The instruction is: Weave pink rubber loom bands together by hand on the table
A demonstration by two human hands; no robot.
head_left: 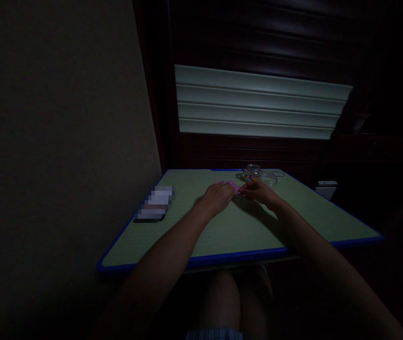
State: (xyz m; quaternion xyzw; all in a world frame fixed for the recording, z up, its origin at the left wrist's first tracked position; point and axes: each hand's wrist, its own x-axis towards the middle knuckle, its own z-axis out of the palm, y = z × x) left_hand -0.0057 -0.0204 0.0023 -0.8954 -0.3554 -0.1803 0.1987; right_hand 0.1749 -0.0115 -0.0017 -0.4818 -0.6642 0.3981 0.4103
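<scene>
My left hand is closed over a small pink thing near the middle of the tabletop. Its kind cannot be made out in the dim light, and the fingers cover part of it. My right hand pinches at the right edge of this same pink thing, thumb and fingertips together. Just beyond the right hand stands a see-through jar holding many small coloured rings. A see-through round container or lid lies beside the jar.
The pale green table has a blue edge. On its left side lies a flat, blurred-out object. Another see-through lid-like piece rests at the back right. A wall stands close on the left. My legs are under the front edge.
</scene>
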